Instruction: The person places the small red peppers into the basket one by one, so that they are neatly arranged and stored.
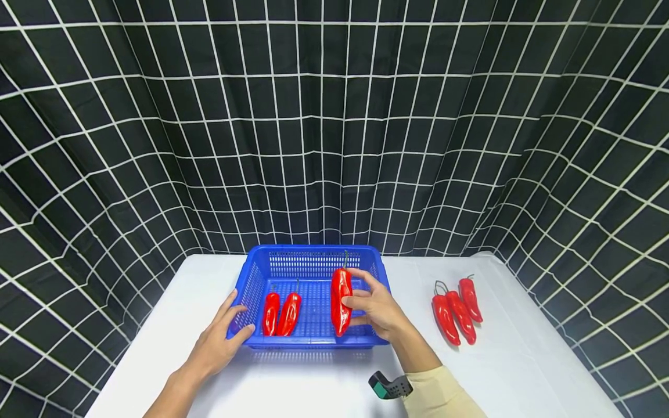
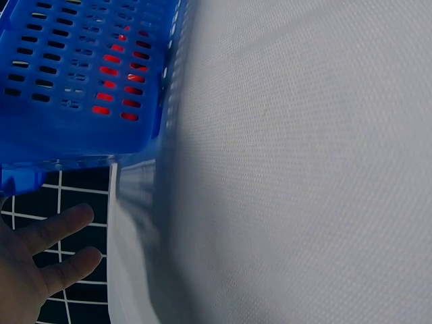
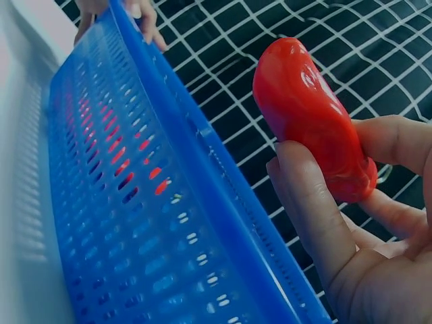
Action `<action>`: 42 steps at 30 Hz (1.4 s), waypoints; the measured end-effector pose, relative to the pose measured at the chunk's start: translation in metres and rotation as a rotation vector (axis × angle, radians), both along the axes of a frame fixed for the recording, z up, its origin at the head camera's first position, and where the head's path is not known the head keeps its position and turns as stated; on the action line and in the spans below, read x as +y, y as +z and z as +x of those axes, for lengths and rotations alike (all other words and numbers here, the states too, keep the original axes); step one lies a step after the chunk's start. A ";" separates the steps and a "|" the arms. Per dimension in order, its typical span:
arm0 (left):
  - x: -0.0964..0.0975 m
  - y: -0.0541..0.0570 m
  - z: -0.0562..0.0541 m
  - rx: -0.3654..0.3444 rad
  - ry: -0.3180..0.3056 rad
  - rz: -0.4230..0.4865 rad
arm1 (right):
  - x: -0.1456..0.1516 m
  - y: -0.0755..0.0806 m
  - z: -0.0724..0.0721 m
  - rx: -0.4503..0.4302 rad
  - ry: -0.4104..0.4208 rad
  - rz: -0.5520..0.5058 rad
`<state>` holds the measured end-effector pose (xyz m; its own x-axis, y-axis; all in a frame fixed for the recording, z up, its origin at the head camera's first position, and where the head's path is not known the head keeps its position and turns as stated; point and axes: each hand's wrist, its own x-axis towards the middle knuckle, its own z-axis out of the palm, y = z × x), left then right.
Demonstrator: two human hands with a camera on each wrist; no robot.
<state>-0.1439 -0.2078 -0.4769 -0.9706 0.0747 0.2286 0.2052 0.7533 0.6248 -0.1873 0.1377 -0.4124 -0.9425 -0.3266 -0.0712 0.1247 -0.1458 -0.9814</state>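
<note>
My right hand (image 1: 378, 307) pinches a glossy red chili pepper (image 1: 341, 302) between thumb and fingers. The pepper stands roughly upright over the right side of a blue plastic basket (image 1: 316, 341), its stem at the top. In the right wrist view the held pepper (image 3: 307, 118) is above the basket's rim. Two more red chili peppers, one (image 1: 270, 313) beside the other (image 1: 289, 313), lie in the basket's left part. At the left rim my left hand (image 1: 216, 342) rests with spread fingers; the left wrist view shows two straight fingers (image 2: 64, 229) beside the basket.
On the white-covered table (image 1: 522, 360), to the right of the basket, lie three more red chili peppers (image 1: 460, 313) close together. Black cloth (image 1: 324, 116) with a white grid hangs behind and at both sides. A dark band (image 1: 389, 386) is on the right wrist.
</note>
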 end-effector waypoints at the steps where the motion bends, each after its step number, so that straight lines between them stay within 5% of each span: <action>1: 0.000 0.000 0.000 -0.001 0.001 0.001 | -0.001 0.000 0.000 -0.001 0.005 -0.006; 42: 0.000 0.000 0.000 0.003 -0.004 0.009 | -0.047 -0.014 -0.023 -0.062 0.050 0.088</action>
